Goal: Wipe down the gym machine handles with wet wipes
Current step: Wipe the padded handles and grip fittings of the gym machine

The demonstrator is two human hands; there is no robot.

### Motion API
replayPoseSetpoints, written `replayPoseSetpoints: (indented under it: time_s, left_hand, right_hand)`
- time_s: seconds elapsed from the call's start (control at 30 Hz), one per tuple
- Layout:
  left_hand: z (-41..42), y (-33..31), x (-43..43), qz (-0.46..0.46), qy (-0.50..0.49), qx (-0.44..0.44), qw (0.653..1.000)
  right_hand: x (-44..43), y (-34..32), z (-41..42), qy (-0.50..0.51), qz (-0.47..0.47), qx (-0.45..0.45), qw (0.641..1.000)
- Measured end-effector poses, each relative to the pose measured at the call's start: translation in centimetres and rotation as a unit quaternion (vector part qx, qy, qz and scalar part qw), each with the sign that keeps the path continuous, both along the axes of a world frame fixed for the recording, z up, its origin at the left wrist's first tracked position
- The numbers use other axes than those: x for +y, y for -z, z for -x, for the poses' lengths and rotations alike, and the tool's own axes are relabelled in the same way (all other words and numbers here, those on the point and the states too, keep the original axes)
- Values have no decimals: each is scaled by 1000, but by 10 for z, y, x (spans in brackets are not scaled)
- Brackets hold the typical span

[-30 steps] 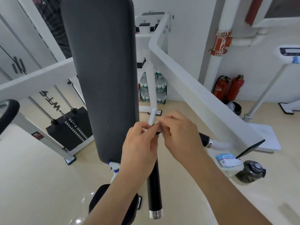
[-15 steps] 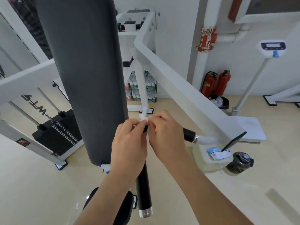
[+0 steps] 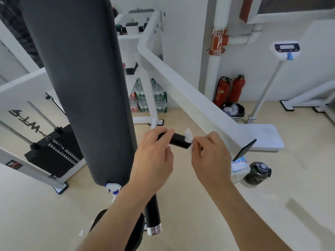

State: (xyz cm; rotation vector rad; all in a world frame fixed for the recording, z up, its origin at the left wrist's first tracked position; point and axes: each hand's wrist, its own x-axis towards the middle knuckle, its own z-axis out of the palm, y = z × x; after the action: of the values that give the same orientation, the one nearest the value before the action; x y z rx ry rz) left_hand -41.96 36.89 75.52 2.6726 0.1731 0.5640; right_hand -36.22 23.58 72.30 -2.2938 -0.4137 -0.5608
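Right hand pinches wipe on black handle.

two bare forearms come into view from the bottom edge, at about 6 and 5 o'clock. neither carries a sleeve, cuff, watch, band or glove anywhere along its visible length. the left hand and right hand are bare too, with no rings showing on the fingers. the nails that can be seen are short and unpainted. nothing else of the person shows.
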Motion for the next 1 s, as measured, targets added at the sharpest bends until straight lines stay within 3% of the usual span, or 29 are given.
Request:
replayPoseSetpoints:
  time_s: [0.23, 0.3, 0.43, 0.63, 0.77, 0.87, 0.93, 1.0]
  left_hand:
    - [-13, -4, -20, 6, 73, 49, 996]
    - [-20, -7, -24, -2, 103, 67, 992]
    - [-27, -4, -26, -91, 166, 88, 978]
    - [-46, -8, -29, -160, 167, 112, 966]
    - [-66, -14, -26, -250, 194, 164, 934]
    - [-55, 1, -24, -314, 201, 103, 922]
    - [-44, 15, -20, -298, 206, 20, 932]
    - [-45, 18, -19, -295, 228, 2, 928]
  right_hand:
    - [9, -6, -23, -15, -4, 99, 995]
    - [-1, 0, -21, -15, -23, 90, 996]
    - [-22, 14, -3, -38, -67, 55, 996]
    - [-35, 13, 0, -59, -176, 97, 978]
    - [-41, 15, 5, -32, -206, 163, 964]
    - [-48, 15, 3, -23, -218, 196, 956]
    - [-50, 14, 2, -33, -201, 183, 962]
    - [-49, 13, 5, -43, -180, 169, 968]
